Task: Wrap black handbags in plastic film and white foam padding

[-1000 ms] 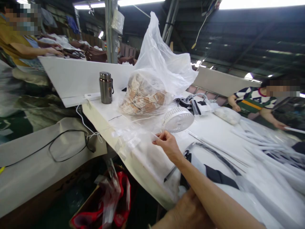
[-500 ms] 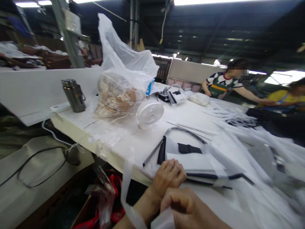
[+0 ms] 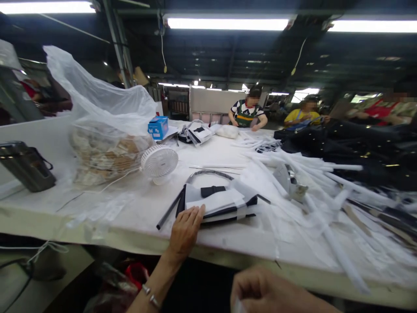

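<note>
My left hand (image 3: 185, 229) lies flat, fingers stretched out, on the white table (image 3: 234, 239). Its fingertips touch the near left corner of a black handbag wrapped in white paper (image 3: 217, 203), whose curved strap (image 3: 208, 174) arches behind it. A bracelet shows on that wrist. My right hand (image 3: 260, 290) is low at the frame's bottom edge, in front of the table, with fingers curled. A small white scrap peeks out under its fingers; I cannot make out what it is.
A small white fan (image 3: 159, 162), a clear plastic bag of tan labels (image 3: 104, 152), a steel flask (image 3: 28, 165) and a blue box (image 3: 158, 127) stand at the left. White paper strips (image 3: 312, 195) and dark bags (image 3: 352, 143) cover the right. Three people work at the far side.
The view swung right. My left hand went from pinching film by the fan to the table edge, then opened flat against the wrapped handbag. My right hand dropped lower.
</note>
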`<state>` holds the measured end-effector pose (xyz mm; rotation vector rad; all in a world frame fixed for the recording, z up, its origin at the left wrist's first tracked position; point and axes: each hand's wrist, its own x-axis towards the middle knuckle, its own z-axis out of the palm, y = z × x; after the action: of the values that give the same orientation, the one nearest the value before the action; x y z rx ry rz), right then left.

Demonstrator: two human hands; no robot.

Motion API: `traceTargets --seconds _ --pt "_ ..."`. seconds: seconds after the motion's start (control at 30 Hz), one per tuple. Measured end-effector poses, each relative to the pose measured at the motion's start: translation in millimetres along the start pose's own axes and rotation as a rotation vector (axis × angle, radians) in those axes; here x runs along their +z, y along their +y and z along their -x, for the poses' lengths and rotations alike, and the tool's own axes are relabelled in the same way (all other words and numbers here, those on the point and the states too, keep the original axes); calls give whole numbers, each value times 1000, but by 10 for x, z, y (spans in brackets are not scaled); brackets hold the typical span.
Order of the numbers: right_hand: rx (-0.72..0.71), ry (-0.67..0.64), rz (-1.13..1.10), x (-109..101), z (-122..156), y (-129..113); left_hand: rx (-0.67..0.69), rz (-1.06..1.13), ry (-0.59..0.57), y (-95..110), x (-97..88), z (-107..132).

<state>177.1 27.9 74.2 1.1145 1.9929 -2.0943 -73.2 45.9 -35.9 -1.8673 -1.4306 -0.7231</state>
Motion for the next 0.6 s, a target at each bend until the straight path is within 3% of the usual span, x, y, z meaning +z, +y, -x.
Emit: traceTargets --seconds 0.1,0.17,0.33,0.43,0.6 --pt "-98 79 -66 -159 -222 -241 -8 2 -5 0 3 3" --pt "-140 84 -54 -304 -354 -233 -34 13 -2 -15 -3 -7" --pt "55 105 42 -467 -686 129 -171 84 -50 -198 -125 -133" --pt "117 180 6 -560 -1067 160 -298 158 -61 -413 -236 -233" --pt "-207 522 451 -981 -1874 -216 -504 319 -64 -728 -322 -225"
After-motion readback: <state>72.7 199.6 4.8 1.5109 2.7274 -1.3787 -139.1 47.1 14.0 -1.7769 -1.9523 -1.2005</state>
